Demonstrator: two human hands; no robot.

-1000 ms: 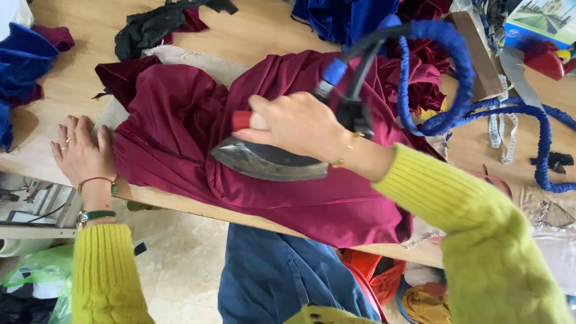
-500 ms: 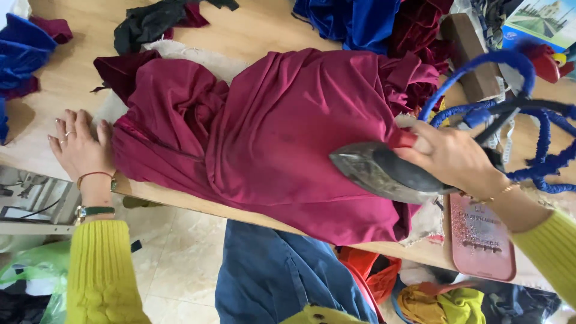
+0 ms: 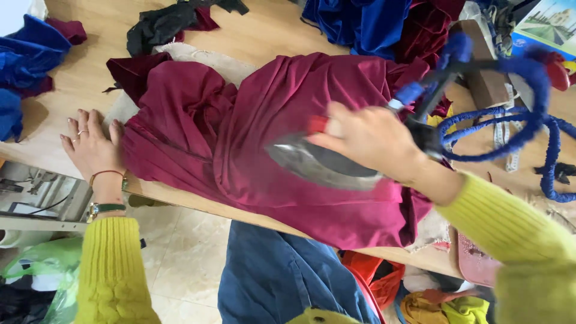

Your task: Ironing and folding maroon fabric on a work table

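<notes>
A crumpled maroon garment (image 3: 240, 120) lies spread over a pale pad on the wooden table (image 3: 282, 30). My right hand (image 3: 366, 141) grips the handle of a steel clothes iron (image 3: 318, 165), whose soleplate rests on the garment's middle. A blue fabric-covered cord (image 3: 528, 114) loops from the iron to the right. My left hand (image 3: 90, 147) lies flat, fingers apart, on the table edge, touching the garment's left hem. Both sleeves are yellow-green knit.
Blue cloth (image 3: 27, 54) is heaped at the far left, and black fabric (image 3: 162, 24) lies at the top. Blue and maroon cloth (image 3: 384, 24) is piled at the top right. A pink iron rest (image 3: 477, 264) sits at the table's right edge. Below is tiled floor.
The iron swung from the garment's middle to its right end, then came back left to the middle. My left hand has stayed flat on the hem.
</notes>
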